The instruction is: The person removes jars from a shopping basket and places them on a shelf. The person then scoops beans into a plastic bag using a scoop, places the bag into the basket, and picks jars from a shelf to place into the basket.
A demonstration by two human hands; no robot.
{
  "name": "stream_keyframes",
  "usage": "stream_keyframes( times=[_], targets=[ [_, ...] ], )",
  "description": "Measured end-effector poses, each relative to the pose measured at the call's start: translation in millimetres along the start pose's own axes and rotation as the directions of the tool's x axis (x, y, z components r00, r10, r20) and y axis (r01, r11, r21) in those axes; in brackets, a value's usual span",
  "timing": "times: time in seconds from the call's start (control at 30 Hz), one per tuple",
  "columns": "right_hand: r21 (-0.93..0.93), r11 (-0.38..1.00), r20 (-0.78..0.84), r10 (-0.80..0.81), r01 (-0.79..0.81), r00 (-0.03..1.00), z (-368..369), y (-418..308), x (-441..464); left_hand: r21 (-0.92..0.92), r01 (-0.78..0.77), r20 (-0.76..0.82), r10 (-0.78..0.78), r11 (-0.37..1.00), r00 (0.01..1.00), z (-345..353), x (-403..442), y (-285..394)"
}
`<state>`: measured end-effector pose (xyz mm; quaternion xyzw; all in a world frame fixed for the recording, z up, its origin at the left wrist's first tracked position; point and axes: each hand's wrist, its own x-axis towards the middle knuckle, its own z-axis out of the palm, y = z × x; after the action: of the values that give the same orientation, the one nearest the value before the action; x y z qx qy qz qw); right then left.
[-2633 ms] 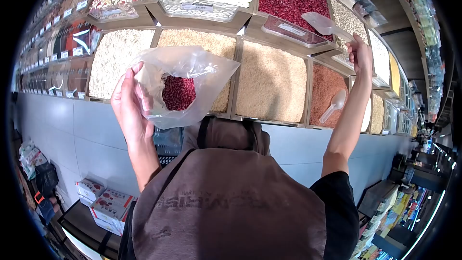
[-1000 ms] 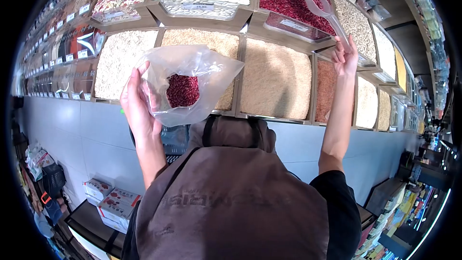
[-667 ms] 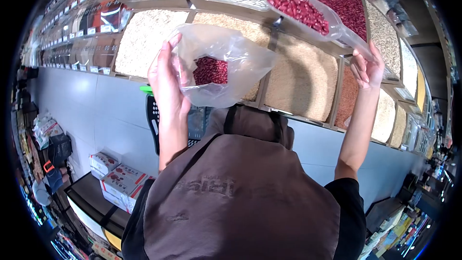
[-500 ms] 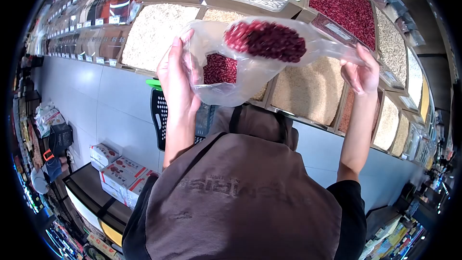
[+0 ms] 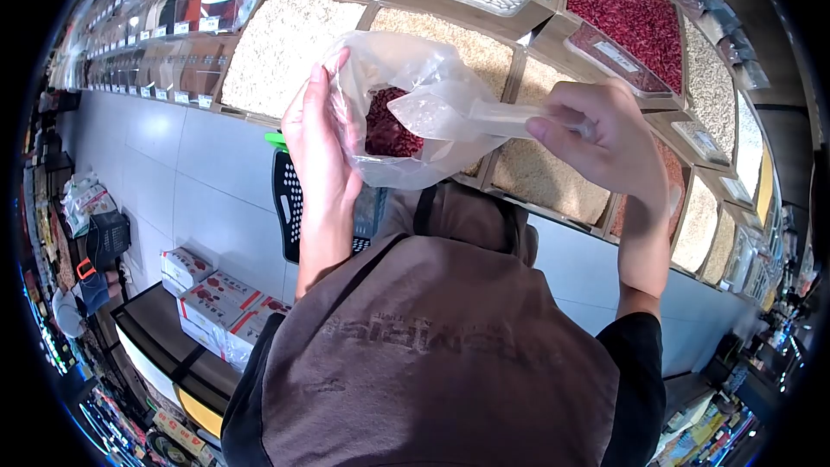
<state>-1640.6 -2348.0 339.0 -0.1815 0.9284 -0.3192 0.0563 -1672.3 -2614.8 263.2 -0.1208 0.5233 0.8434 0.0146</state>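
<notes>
The right hand [image 5: 596, 138] grips a clear plastic scoop [image 5: 441, 115], its long axis pointing to nine o'clock, blade over the mouth of a translucent plastic bag [image 5: 424, 56] holding dark-red beans [image 5: 386, 128]; the left hand [image 5: 316, 130], nearer, clasps the bag's nine-o'clock side.

Bagged beans [image 5: 386, 131] — dark red; bag [image 5: 432, 54] milky white; apron [image 5: 432, 406] — brown.

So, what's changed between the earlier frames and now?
Scoop swung left from the red bean bin to the mouth of the bag and tipped; it was loaded, now looks empty. Right grip rolled over with it. Unchanged: left grip on the bag, nothing let go.
</notes>
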Motion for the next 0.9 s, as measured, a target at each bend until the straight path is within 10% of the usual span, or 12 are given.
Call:
stream_keyframes(
  times=[0.13,0.27,0.37,0.53,0.67,0.7,0.77,0.9],
  targets=[
    [0.079,0.996,-0.128,-0.020,0.030,0.992,3,12,-3,0.032,0.011,-0.051,-0.010,0.999,0.999,-6,1,0],
    [0.457,0.850,-0.087,0.336,-0.263,0.938,-17,21,-22,0.010,-0.008,-0.055,0.009,1.000,0.998,-6,4,-2],
    [0.721,0.674,-0.326,0.126,0.161,0.937,-21,75,-38,-0.043,0.014,-0.050,-0.017,0.999,0.999,-5,7,-2],
    [0.586,0.810,-0.702,0.483,0.038,0.523,-37,132,-68,-0.077,0.000,-0.043,-0.004,0.997,0.999,-2,16,-5],
    [0.346,0.856,-0.855,0.456,-0.384,0.247,-57,204,-101,-0.067,0.019,-0.044,-0.022,0.998,0.999,-1,14,-4],
    [0.346,0.856,-0.855,0.456,-0.385,0.246,-62,231,-113,-0.066,0.017,-0.058,-0.021,0.998,0.998,-1,12,-5],
    [-0.312,0.612,-0.916,0.011,-0.727,0.402,-70,277,-132,-0.055,0.022,-0.094,-0.027,0.998,0.995,0,11,-7],
    [-0.218,0.565,-0.902,0.195,-0.796,0.385,-76,308,-128,-0.043,0.047,-0.119,-0.052,0.998,0.991,8,8,-11]
  ],
)
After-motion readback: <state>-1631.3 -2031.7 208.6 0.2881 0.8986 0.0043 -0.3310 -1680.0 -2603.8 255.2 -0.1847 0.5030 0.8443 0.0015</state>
